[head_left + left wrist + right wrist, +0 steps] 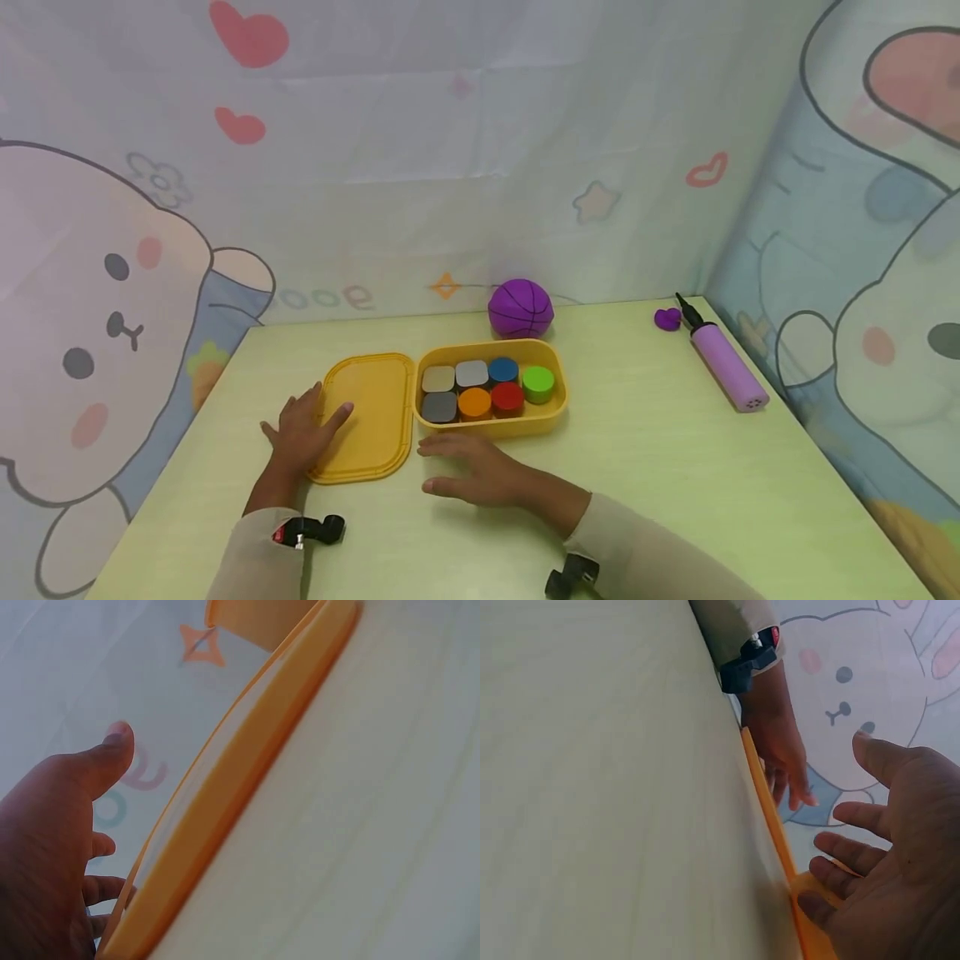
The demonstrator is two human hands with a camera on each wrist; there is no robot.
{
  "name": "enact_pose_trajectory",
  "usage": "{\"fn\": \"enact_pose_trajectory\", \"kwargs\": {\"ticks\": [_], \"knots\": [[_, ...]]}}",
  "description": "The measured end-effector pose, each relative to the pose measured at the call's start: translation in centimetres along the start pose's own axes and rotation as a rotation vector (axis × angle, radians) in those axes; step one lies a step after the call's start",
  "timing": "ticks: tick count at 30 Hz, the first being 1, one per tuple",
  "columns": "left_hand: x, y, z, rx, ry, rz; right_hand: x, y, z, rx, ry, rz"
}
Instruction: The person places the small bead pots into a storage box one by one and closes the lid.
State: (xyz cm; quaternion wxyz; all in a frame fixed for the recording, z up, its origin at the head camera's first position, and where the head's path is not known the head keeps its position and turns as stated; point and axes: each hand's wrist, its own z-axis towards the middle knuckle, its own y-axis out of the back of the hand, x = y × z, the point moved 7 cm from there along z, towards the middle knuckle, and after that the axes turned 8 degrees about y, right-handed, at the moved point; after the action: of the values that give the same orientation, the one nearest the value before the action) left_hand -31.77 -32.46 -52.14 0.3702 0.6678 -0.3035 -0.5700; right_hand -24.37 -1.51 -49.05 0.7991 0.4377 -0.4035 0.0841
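A yellow plastic box (491,427) lies with its lid (375,421) folded out flat to the left. Inside are several small tubs with coloured tops, among them a green tub (537,383), a red tub (507,398) and a blue tub (503,370). My left hand (300,432) is at the lid's left edge, fingers spread and thumb over the lid; the left wrist view shows the hand (52,832) beside the lid's rim (217,795). In front of the box my right hand (483,471) reaches leftward, fingers extended and holding nothing.
A purple basketball (521,309) sits behind the box. At the far right lie a lilac hand pump (726,367) with a black nozzle and a small purple object (667,319). A printed cloth backdrop (420,167) stands along the table's back and sides.
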Motion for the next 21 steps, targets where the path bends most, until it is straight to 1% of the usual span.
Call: {"fn": "enact_pose_trajectory", "kwargs": {"ticks": [4, 6, 8, 10, 12, 16, 21], "knots": [[0.2, -0.2, 0.1, 0.014, 0.026, -0.01, -1.3, -1.6, 0.2, 0.084, -0.081, -0.009], [0.2, -0.3, 0.2, 0.019, 0.032, -0.006, -1.6, -2.4, 0.3, 0.121, -0.134, -0.027], [0.1, -0.3, 0.2, 0.025, 0.037, 0.005, -1.6, -3.1, 0.3, 0.139, -0.204, -0.024], [-0.1, -0.3, 0.2, 0.026, 0.041, 0.01, -1.4, -3.7, 0.4, 0.14, -0.264, -0.038], [-0.3, -0.2, 0.1, 0.025, 0.047, 0.01, -1.0, -4.3, 0.6, 0.127, -0.296, -0.05], [-0.6, -0.1, -0.1, 0.03, 0.057, 0.004, -0.3, -5.1, 1.0, 0.102, -0.313, -0.076], [0.0, -0.3, 0.2, 0.031, 0.077, 0.015, 0.1, -5.7, 1.3, 0.073, -0.324, -0.08]]}}
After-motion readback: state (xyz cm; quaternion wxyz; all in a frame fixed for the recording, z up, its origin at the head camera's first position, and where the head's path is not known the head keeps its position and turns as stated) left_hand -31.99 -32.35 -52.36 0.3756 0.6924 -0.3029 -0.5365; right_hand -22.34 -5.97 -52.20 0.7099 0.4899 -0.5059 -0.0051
